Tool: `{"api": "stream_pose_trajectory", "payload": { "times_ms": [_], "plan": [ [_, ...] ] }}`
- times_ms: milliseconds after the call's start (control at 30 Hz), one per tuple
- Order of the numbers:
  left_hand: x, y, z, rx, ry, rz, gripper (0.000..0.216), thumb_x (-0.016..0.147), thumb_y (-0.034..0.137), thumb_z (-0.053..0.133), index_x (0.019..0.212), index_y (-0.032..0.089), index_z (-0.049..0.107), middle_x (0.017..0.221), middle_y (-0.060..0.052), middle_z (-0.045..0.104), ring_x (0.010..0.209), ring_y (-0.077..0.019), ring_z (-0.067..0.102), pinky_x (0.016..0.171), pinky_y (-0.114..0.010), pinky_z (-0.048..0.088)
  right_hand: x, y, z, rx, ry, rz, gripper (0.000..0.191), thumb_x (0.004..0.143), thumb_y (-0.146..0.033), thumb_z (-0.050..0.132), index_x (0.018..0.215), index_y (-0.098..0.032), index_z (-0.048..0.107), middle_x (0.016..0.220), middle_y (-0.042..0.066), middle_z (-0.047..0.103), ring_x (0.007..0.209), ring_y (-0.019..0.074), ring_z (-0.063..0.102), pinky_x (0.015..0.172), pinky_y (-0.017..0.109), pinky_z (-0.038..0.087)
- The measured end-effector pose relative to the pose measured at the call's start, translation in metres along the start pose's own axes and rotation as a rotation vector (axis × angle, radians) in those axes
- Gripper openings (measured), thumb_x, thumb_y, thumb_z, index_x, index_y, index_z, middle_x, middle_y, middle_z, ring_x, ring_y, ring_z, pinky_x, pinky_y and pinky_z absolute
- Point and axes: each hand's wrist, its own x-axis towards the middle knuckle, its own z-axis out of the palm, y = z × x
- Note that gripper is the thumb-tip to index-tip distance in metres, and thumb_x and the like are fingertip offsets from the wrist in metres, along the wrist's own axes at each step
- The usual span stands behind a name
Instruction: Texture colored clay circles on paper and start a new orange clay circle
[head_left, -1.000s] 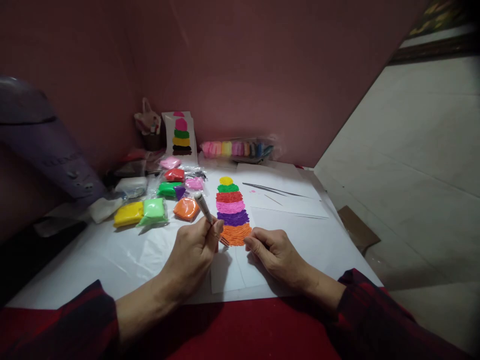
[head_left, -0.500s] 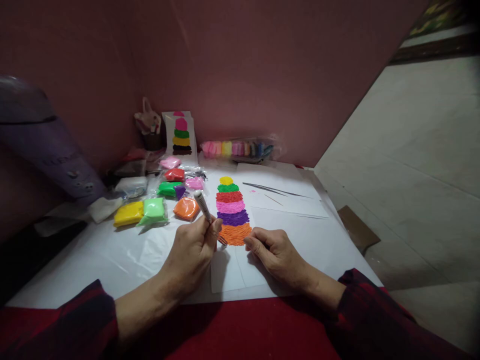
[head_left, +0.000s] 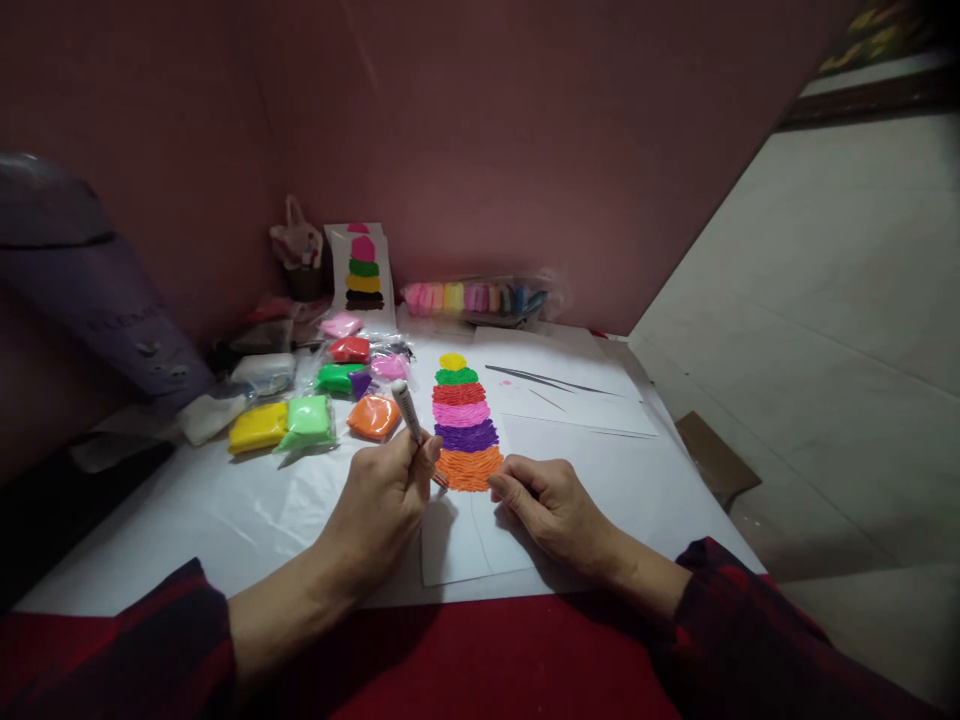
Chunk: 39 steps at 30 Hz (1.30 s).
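Note:
My left hand [head_left: 386,490] is closed around a white marker pen [head_left: 407,410], held tilted, its lower end at the lower left edge of the orange layer. My right hand [head_left: 555,510] rests on the paper, fingers curled, thumb and index fingertip by the right edge of that layer; whatever may be inside the fingers is hidden. Between the hands lies a sheet of paper [head_left: 457,550] with a stacked tower of clay [head_left: 461,413], yellow at the top, then green, red, pink, purple and orange. Its layers have a grooved texture.
Bagged clay packs, among them orange [head_left: 373,417], yellow [head_left: 258,428] and light green [head_left: 307,422], lie to the left. Dark thin tools [head_left: 529,377] lie on paper at right. Behind are a clay picture card [head_left: 364,270] and a clay bag [head_left: 472,298]. A purple bottle [head_left: 97,290] stands left.
The marker pen in my left hand has shifted slightly, its lower end moving a little left along the orange layer's edge. My right hand has stayed in place.

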Motion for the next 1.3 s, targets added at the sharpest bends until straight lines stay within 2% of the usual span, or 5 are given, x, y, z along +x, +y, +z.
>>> {"api": "stream_pose_trajectory", "payload": {
  "times_ms": [167, 467, 800, 1033, 1300],
  "plan": [
    [0.0006, 0.0019, -0.0053, 0.024, 0.078, 0.036, 0.031, 0.092, 0.030, 0.042, 0.063, 0.021, 0.047, 0.053, 0.003, 0.051, 0.046, -0.0109, 0.045, 0.049, -0.026, 0.035, -0.0001, 0.0009, -0.0002, -0.010, 0.001, -0.003, 0.031, 0.094, -0.032, 0.046, 0.068, -0.018, 0.057, 0.053, -0.002, 0.054, 0.050, 0.0112, 0.055, 0.049, 0.022, 0.042],
    [-0.0012, 0.0017, 0.0003, -0.044, -0.040, 0.013, 0.033, 0.093, 0.031, 0.040, 0.063, 0.020, 0.047, 0.052, 0.004, 0.049, 0.045, -0.0101, 0.044, 0.047, -0.025, 0.034, 0.0008, 0.0016, 0.0005, -0.002, 0.005, -0.010, 0.031, 0.094, -0.032, 0.047, 0.068, -0.017, 0.057, 0.052, -0.001, 0.056, 0.049, 0.0117, 0.057, 0.050, 0.023, 0.042],
    [0.0003, 0.0008, -0.0031, -0.035, 0.014, 0.008, 0.031, 0.092, 0.031, 0.043, 0.063, 0.020, 0.047, 0.053, 0.004, 0.049, 0.046, -0.0102, 0.043, 0.048, -0.024, 0.034, 0.0012, 0.0004, 0.0004, -0.003, 0.006, -0.008, 0.031, 0.094, -0.032, 0.046, 0.069, -0.017, 0.058, 0.052, -0.002, 0.055, 0.048, 0.0113, 0.054, 0.049, 0.023, 0.041],
    [-0.0003, 0.0001, -0.0014, -0.029, -0.044, -0.001, 0.033, 0.092, 0.032, 0.041, 0.062, 0.021, 0.045, 0.051, 0.004, 0.048, 0.045, -0.0105, 0.043, 0.047, -0.025, 0.033, 0.0011, 0.0005, 0.0001, -0.007, 0.003, -0.011, 0.031, 0.094, -0.032, 0.047, 0.069, -0.017, 0.058, 0.054, -0.001, 0.057, 0.049, 0.0116, 0.057, 0.050, 0.023, 0.042],
    [0.0024, -0.0012, -0.0014, 0.005, -0.017, -0.028, 0.032, 0.091, 0.034, 0.041, 0.061, 0.021, 0.045, 0.051, 0.003, 0.049, 0.045, -0.0110, 0.043, 0.047, -0.025, 0.033, 0.0019, -0.0010, -0.0004, -0.020, 0.011, -0.013, 0.030, 0.093, -0.031, 0.047, 0.068, -0.018, 0.057, 0.053, -0.002, 0.056, 0.049, 0.0110, 0.055, 0.050, 0.022, 0.041]
  ]
}}
